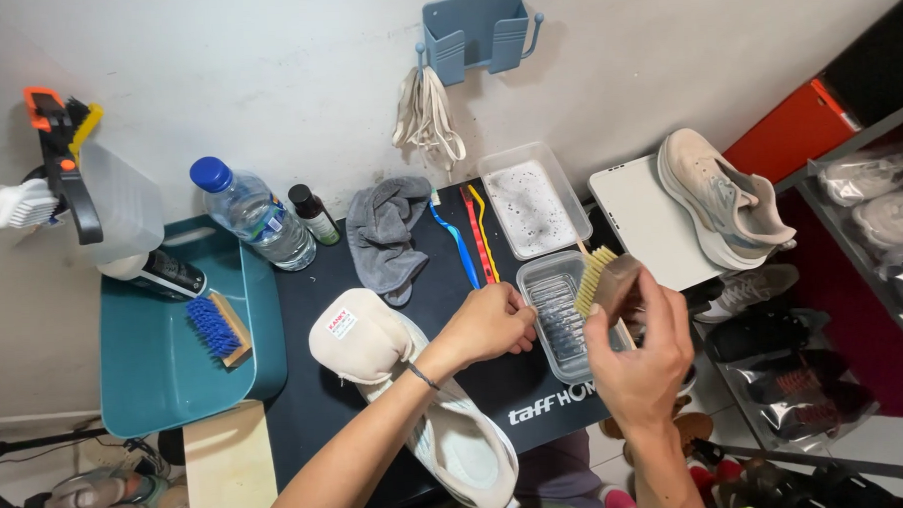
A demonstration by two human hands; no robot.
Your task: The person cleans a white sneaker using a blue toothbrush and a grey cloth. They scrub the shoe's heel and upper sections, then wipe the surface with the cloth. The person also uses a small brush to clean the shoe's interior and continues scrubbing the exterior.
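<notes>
View from above of a black tabletop set against a pale wall. The left hand, fingers curled together, rests at the near edge of a clear ribbed tray and just beside the cream shoe; whether it pinches anything cannot be told. The shoe lies with its long axis running from upper left to lower right, and a small white rectangular label with red print sits on its rounded upper-left end. The right hand grips a wooden brush held above the tray, its pale bristles facing left. Behind the tray stand a second clear tray of foamy liquid, a blue toothbrush, a grey cloth, a small dark bottle with a white-and-green label, and a blue-capped water bottle. White lettering marks the tabletop's near edge. A teal basin at left holds a blue-bristled brush.
</notes>
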